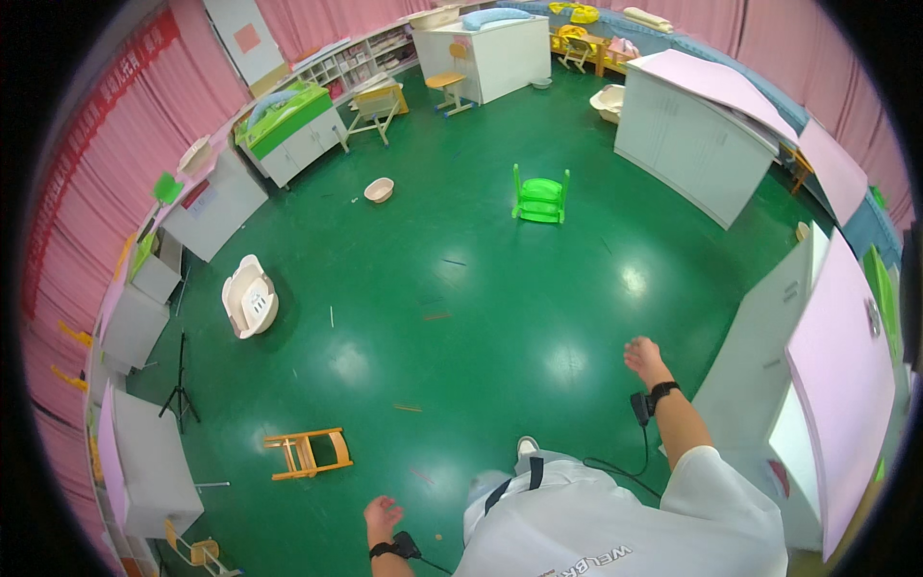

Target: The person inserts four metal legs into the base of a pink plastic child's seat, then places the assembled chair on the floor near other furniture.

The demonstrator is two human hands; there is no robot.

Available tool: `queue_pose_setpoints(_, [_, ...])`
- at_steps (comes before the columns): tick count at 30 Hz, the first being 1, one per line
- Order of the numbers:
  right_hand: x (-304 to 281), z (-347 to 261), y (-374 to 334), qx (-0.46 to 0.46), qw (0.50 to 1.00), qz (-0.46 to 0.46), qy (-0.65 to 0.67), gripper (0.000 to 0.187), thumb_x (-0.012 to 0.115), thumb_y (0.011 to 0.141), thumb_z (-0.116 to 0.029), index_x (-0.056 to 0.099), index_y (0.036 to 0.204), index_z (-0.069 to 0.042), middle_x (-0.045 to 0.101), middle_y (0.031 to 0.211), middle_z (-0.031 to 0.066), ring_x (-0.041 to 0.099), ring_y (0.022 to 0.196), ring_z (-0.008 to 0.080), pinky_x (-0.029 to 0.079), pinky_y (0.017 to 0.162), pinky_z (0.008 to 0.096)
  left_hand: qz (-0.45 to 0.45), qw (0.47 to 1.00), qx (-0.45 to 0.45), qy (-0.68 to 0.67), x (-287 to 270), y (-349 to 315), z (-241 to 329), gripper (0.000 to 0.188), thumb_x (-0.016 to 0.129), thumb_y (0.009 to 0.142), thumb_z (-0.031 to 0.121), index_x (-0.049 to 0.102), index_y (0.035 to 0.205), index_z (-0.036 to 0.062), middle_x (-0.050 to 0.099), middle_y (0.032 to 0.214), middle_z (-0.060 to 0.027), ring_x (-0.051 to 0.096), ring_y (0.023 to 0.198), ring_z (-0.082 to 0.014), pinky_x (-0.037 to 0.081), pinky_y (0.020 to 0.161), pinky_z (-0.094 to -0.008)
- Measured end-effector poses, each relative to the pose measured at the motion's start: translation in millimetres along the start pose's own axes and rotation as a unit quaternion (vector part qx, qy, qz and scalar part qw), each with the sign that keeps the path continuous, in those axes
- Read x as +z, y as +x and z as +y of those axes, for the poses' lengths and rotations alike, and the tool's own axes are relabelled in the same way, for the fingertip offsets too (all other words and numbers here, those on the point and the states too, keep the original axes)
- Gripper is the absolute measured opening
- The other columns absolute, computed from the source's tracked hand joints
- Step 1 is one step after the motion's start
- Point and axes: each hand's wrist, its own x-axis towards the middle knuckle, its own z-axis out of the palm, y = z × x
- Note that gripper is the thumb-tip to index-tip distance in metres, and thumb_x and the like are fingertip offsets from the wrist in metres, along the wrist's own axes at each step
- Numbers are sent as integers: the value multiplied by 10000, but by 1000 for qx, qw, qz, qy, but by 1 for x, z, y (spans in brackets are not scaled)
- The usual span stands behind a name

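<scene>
My left hand (383,514) hangs low over the green floor with nothing in it, its fingers loosely apart. Nearest to it lies a small wooden chair (306,454), tipped over on the floor. Out to the right, my right hand (645,357) is held above the floor, fingers slightly bent and holding nothing. Each wrist wears a black strap with a small cabled device. Ahead lies a bright green plastic chair (540,199), on its side or back. A cream baby bathtub (248,298) rests at the left, with a smaller cream basin (379,189) farther off.
White cabinets with pink padded tops stand close at right (760,337), far right (692,135) and left (154,462). A black tripod (180,389) stands at left. Thin sticks (436,316) lie scattered on the floor. A wooden chair (447,82) is at the back.
</scene>
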Motion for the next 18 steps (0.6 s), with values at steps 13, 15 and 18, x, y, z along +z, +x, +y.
queue_pose_setpoints(13, [441,-232,197,-44,983,-169,54,258,533,885,-248,517,1073,-73,613,990,93,593,850,236,503,750,380,-47,971,41,-230,199,272,317,218,508,899,338,520,896,121,560,872,-60,546,763,-269,463,624,-401])
queue_pose_setpoints(15, [476,-258,225,-34,986,-156,55,254,534,885,-246,519,1069,-71,612,992,95,591,852,237,502,752,380,-34,981,8,-189,247,313,379,230,518,890,337,521,929,110,555,894,-72,539,767,-273,459,620,-415])
queue_pose_setpoints(18, [519,-312,267,-12,985,-142,99,255,532,886,-249,519,1065,-69,610,996,95,587,863,238,498,755,383,-45,995,15,-89,325,370,497,250,522,894,288,534,1019,71,584,960,-81,542,818,-276,449,674,-422])
